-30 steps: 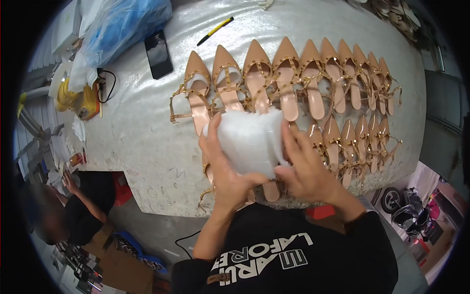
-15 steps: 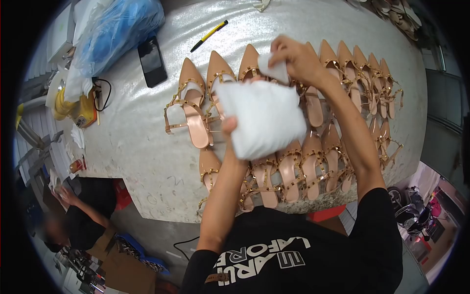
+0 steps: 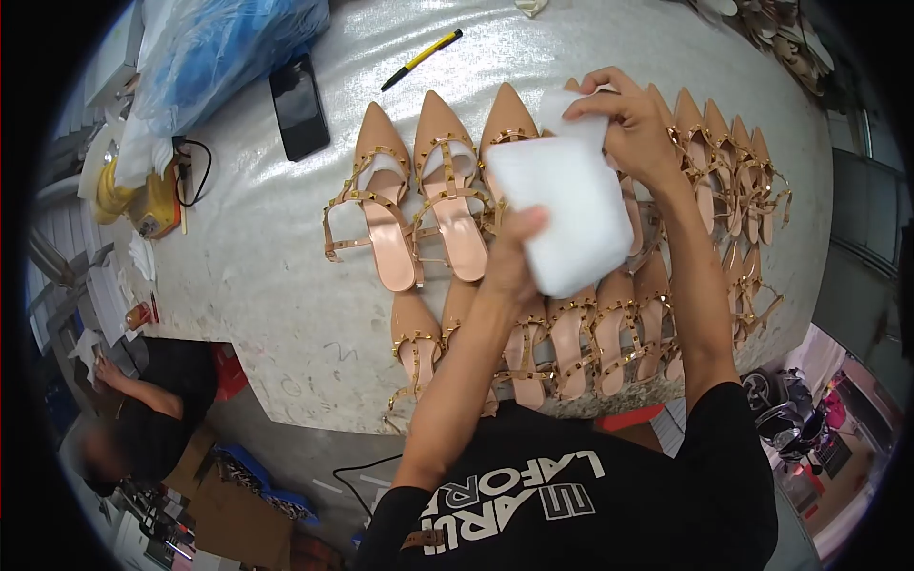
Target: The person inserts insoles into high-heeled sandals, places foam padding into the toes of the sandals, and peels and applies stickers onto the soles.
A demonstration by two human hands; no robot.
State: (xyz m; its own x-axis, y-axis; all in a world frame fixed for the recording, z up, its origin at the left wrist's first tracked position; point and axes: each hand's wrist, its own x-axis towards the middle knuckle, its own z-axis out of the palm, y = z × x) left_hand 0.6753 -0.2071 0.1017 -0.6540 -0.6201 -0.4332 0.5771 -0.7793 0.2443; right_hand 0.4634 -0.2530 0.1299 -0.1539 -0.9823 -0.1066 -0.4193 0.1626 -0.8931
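Note:
My left hand (image 3: 517, 255) grips a thick stack of white soft sheets (image 3: 568, 214), thumb on top, above the rows of shoes. My right hand (image 3: 636, 128) pinches a thin white sheet (image 3: 576, 116) just beyond the stack's upper edge. Beneath both hands, tan pointed slingback shoes with gold studs lie in two rows. In the far row, the leftmost shoe (image 3: 386, 205) and the one beside it (image 3: 449, 190) show white lining in the toe opening. The stack and my arms hide several shoes in the middle.
A black phone (image 3: 298, 108) and a yellow pen (image 3: 422, 59) lie on the table (image 3: 286, 257). Blue plastic wrapping (image 3: 252, 62) and a yellow tool (image 3: 157, 203) sit at the left. Another person's arm (image 3: 143, 387) shows at lower left, also holding something white.
Both my hands have shifted right along the rows, carrying the stack and the single sheet. The second shoe from the left has come into fuller view.

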